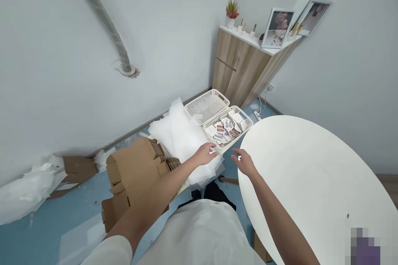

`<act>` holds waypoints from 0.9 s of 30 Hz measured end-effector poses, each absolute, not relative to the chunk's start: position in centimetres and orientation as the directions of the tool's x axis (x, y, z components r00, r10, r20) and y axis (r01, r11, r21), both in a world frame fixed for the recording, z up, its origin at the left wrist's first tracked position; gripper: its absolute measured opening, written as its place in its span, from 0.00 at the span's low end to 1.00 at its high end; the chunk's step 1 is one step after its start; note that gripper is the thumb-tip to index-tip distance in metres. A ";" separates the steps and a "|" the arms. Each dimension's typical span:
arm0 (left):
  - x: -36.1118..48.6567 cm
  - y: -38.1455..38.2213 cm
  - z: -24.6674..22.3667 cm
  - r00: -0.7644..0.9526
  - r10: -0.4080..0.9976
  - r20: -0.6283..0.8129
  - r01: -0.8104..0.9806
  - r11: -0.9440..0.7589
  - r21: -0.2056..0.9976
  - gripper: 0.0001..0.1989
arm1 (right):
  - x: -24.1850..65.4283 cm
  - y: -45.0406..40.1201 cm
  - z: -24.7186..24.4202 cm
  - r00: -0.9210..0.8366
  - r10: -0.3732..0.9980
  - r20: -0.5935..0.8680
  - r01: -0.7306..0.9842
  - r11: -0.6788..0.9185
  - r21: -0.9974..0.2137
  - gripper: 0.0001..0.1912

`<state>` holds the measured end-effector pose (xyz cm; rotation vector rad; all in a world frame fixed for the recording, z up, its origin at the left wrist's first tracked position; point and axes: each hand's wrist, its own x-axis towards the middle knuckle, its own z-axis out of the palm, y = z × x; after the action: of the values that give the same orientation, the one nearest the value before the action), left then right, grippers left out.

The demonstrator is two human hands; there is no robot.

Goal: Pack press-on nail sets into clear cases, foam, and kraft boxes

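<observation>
My left hand (205,154) is over the stack of white foam sheets (180,130), its fingers apart and nothing in them. Across from it, my right hand (244,161) is at the left edge of the round white table (298,165), also with fingers apart and holding nothing. Just beyond both hands stands a white basket (226,147) filled with small cards of press-on nails (228,123). Behind it, a second white basket (190,112) holds clear plastic pieces. Flat brown cardboard boxes (137,165) lie left of the foam, partly behind my left forearm.
A wooden cabinet (239,64) with picture frames (277,29) and a small plant (232,9) stands at the back. A power strip (257,115) lies on the floor near the table. White plastic bags (27,186) lie at far left.
</observation>
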<state>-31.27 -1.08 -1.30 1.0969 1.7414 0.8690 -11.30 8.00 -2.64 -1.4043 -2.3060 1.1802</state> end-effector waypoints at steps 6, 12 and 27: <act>-32.0 4.0 -3.1 -0.227 0.869 -0.439 0.280 0.490 0.826 0.24 | -14.7 13.3 -5.1 -0.551 0.808 -0.209 0.680 0.290 -0.673 0.19; -32.8 9.9 -6.2 -0.214 0.812 -0.543 0.202 0.581 0.789 0.25 | -18.3 17.3 -8.4 -0.608 0.775 -0.175 0.652 0.361 -0.666 0.19; -31.5 17.6 -13.9 -0.356 0.582 -0.731 0.014 0.786 0.618 0.08 | -20.0 20.3 -10.2 -0.541 0.760 -0.361 0.801 0.334 -0.497 0.24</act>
<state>-31.50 17.64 -13.93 0.4552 1.8576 0.6334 -20.03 20.30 -10.24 -1.5333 -2.6176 1.0366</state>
